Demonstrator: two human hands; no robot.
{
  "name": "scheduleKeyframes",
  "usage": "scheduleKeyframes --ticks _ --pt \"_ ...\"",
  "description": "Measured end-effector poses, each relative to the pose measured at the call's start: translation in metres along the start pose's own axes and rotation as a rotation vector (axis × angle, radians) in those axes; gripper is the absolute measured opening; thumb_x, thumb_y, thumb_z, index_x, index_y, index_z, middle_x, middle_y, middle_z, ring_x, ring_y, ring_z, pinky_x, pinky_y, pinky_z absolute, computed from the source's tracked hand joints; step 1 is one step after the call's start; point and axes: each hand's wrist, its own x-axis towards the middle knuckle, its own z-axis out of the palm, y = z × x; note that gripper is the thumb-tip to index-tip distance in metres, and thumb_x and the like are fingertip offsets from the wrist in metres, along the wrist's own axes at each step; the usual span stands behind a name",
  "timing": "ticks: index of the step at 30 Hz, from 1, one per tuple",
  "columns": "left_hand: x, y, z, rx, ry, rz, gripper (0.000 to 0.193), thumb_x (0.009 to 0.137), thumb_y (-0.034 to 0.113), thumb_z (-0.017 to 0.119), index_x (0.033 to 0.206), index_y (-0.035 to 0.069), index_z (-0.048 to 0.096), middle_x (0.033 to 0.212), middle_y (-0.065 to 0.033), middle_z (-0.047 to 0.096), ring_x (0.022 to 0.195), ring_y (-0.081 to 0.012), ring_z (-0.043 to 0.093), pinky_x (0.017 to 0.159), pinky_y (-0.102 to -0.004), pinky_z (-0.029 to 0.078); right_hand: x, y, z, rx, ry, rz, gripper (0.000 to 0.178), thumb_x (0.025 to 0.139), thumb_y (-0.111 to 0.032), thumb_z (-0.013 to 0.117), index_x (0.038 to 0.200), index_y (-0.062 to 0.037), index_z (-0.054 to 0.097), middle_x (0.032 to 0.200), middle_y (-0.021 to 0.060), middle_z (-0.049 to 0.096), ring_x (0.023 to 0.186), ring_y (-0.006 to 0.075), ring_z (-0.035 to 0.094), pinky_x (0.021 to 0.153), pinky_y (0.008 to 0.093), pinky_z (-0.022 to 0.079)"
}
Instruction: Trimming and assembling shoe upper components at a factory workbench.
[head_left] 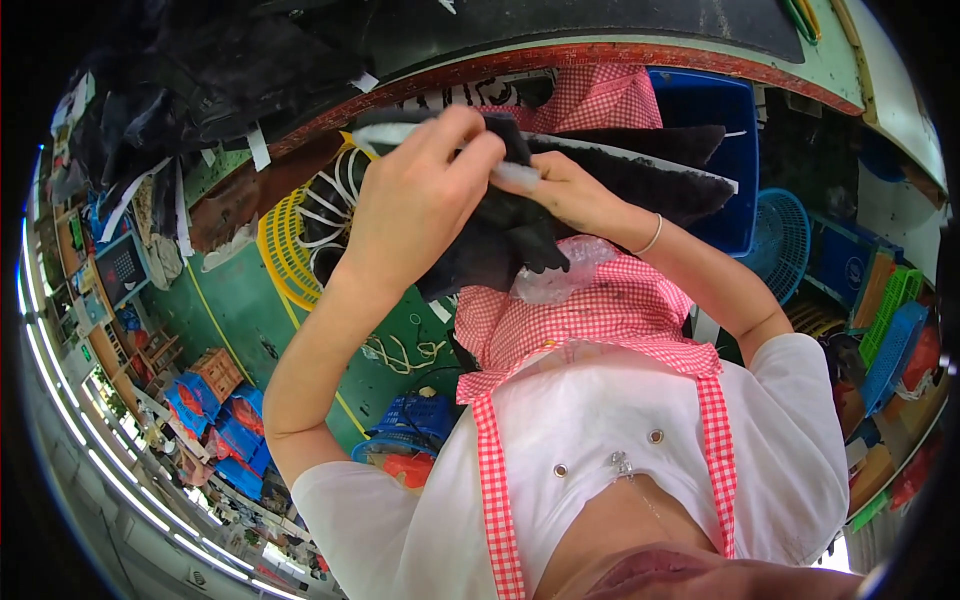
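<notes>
From here: L hand (425,195) is curled tight on the black fabric (490,245), btwn bench (837,62) & apron (610,305). R hand (578,192) is by a pale translucent bit (516,177); can't tell if gripping. Best hold cloth taut, fingertips close tog.

Black fuzzy cloth (490,245), pale-edged, bunched between the hands (428,185) (578,192), hanging in loose folds

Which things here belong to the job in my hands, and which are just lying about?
In the job:
black fabric, held by left hand and right hand
probably the black plush pieces beside it

Apparently lying about:
round blue basket
pale cord
green crate
</notes>
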Motion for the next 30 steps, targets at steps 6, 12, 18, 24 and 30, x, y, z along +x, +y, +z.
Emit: scheduleKeyframes --ticks 6,12,18,24,30 --pt "-0.015 -0.013 0.012 -0.453 -0.107 0.016 0.01 0.08 0.007 0.066 0.085 0.004 0.058 0.096 -0.0068 0.058 0.077 -0.0247 0.063 0.061 -0.0332 0.051 -0.007 0.005 -0.012 0.15 -0.073 0.0 0.028 0.097 -0.027 0.059 0.102 -0.0006 0.069 0.085 -0.0003 0.067 0.074 0.0052 0.061 0.068 0.0233 0.051" --pt "-0.007 -0.003 0.023 -0.457 -0.086 -0.289 0.03 0.077 0.005 0.069 0.107 0.006 0.061 0.079 -0.0088 0.053 0.068 -0.0222 0.056 0.063 -0.0335 0.046 -0.025 -0.103 -0.051 -0.571 -0.094 -0.306 0.026 0.097 -0.023 0.059 0.091 0.0015 0.064 0.077 0.0074 0.067 0.065 0.0112 0.066 0.06 0.0242 0.053" --pt "-0.003 -0.001 0.021 -0.448 -0.217 -0.281 0.026 0.079 0.009 0.069 0.105 0.008 0.065 0.081 -0.0079 0.052 0.073 -0.0233 0.058 0.065 -0.0348 0.048 0.023 -0.18 -0.145 -1.23 0.617 -0.94 0.019 0.096 -0.012 0.058 0.11 -0.0047 0.068 0.088 0.0032 0.069 0.076 0.0107 0.066 0.07 0.0245 0.055" --pt "0.005 -0.006 0.021 -0.394 -0.288 -0.242 0.022 0.079 0.012 0.07 0.1 0.005 0.063 0.082 -0.009 0.055 0.074 -0.0254 0.059 0.067 -0.0366 0.048 0.06 -0.21 -0.138 -1.283 0.671 -0.869 0.025 0.081 -0.005 0.066 0.106 -0.0004 0.065 0.092 0.0168 0.062 0.086 0.0317 0.064 0.08 0.0383 0.051" --pt "0.014 -0.011 0.012 -0.453 -0.349 -0.238 0.019 0.082 0.01 0.069 0.096 0.002 0.062 0.081 -0.0104 0.06 0.071 -0.0229 0.061 0.063 -0.0337 0.048 0.079 -0.219 -0.137 -1.466 0.621 -0.801 0.023 0.078 -0.011 0.069 0.099 -0.002 0.067 0.092 0.016 0.065 0.088 0.0339 0.063 0.08 0.0416 0.05"
